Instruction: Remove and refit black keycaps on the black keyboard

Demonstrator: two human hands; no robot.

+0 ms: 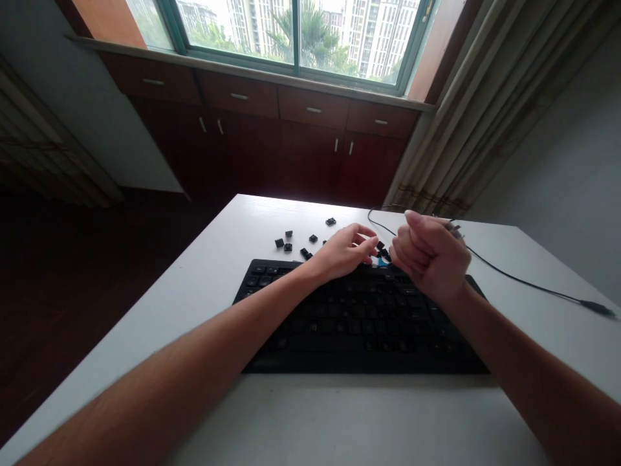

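Note:
A black keyboard (334,323) lies on the white table in front of me. My left hand (345,251) reaches over its far edge, fingers loosely bent and apart. Just beyond its fingertips is a small blue and white piece (382,262); I cannot tell whether they touch it. My right hand (429,259) is a fist above the keyboard's far right part. A small blurred thing (455,228) shows behind that fist, its kind unclear. Loose black keycaps (288,247) lie scattered behind the keyboard, some partly hidden by my left hand.
A thin black cable (514,277) runs across the right of the white table (194,278) to a dark plug (598,308). Past the table's far edge stand red-brown cabinets (310,152) under a window (295,39). Curtains (451,116) hang on the right.

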